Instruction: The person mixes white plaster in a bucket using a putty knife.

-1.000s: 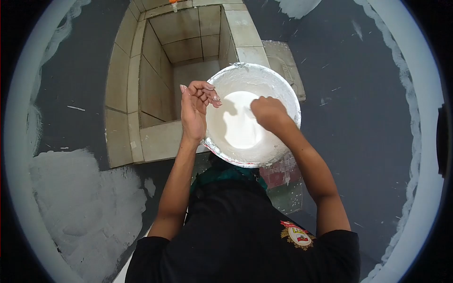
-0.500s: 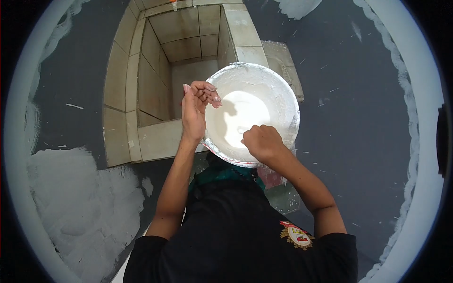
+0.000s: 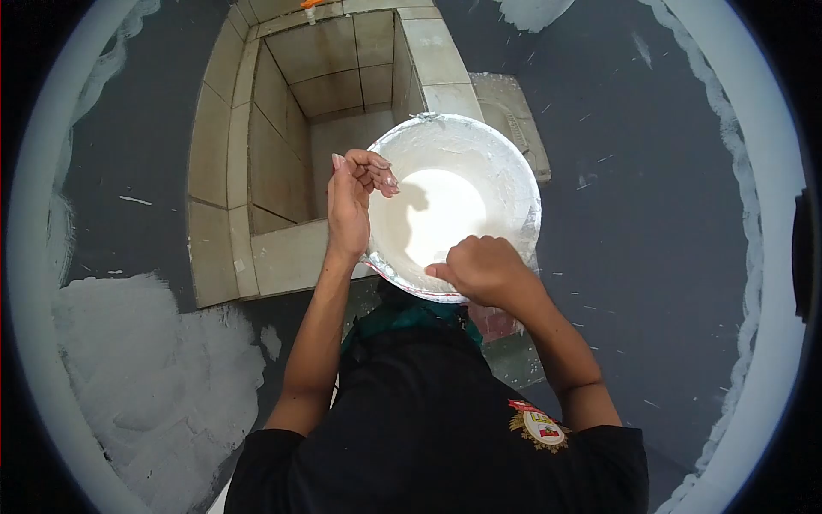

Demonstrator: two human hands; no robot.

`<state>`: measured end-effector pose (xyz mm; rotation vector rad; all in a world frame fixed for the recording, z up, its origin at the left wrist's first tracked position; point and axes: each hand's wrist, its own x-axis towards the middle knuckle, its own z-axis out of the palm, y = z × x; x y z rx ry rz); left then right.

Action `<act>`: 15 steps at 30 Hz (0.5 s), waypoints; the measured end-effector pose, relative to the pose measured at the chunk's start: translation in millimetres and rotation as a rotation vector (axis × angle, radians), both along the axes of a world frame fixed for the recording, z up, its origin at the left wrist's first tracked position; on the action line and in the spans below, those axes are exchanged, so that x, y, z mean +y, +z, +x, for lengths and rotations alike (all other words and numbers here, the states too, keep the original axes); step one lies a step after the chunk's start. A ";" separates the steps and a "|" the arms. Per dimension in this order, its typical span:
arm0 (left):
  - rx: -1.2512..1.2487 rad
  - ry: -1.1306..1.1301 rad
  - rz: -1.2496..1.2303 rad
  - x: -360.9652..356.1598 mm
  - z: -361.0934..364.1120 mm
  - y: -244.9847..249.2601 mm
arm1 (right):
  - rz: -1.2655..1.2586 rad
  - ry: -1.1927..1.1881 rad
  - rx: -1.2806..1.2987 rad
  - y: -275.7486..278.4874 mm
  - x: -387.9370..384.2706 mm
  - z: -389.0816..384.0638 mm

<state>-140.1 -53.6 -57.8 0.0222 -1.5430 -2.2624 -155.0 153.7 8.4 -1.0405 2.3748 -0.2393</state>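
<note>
A round white bucket (image 3: 514, 171) stands in front of my body, its rim and inner wall smeared with white. White liquid (image 3: 454, 206), like paint or thin plaster, lies inside it and is brightly lit. My left hand (image 3: 353, 206) is raised at the bucket's left rim, palm toward the bucket, with loosely bent, white-stained fingers and nothing in them. Over the near right part of the bucket, my right hand (image 3: 486, 270) is closed, thumb pointing left. Whatever it grips, if anything, is hidden beneath the fist.
Behind and left of the bucket is a tiled basin (image 3: 291, 253) with raised walls. An orange tap handle (image 3: 312, 3) shows at its far end. A squat toilet (image 3: 512, 111) lies to the right. Grey walls carry white patches (image 3: 158, 377) and splashes.
My right hand has shifted slightly toward my body and turned, so its thumb now shows pointing left. My left hand stays almost where it was.
</note>
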 end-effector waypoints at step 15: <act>-0.094 0.028 -0.210 10.9 4.2 7.1 | -0.985 -0.669 -0.923 -3.2 18.3 -6.3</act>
